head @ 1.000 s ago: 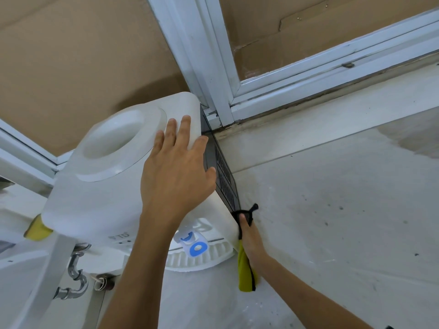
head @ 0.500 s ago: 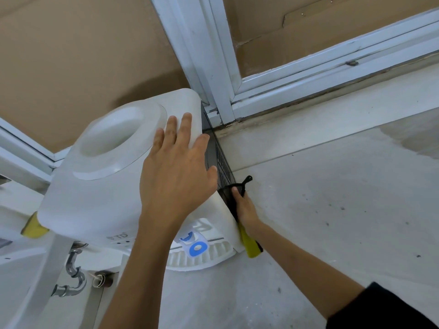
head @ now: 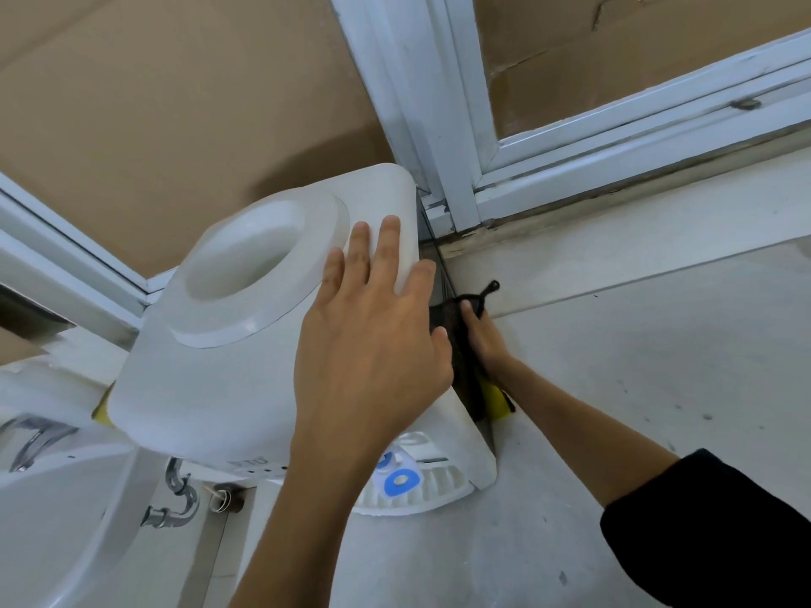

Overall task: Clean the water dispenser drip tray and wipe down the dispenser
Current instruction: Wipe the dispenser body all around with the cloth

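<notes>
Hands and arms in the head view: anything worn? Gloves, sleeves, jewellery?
Both hands are bare, with no gloves, and no rings or watch visible. The left hand and its forearm are uncovered as far as the frame shows. The right hand has a bare forearm, and a black sleeve covers the upper arm.

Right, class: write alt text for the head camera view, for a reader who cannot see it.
A person's left hand rests flat on a white water dispenser while the right hand presses a yellow-and-black sponge against its dark side panel, beside a white window frame.
</notes>
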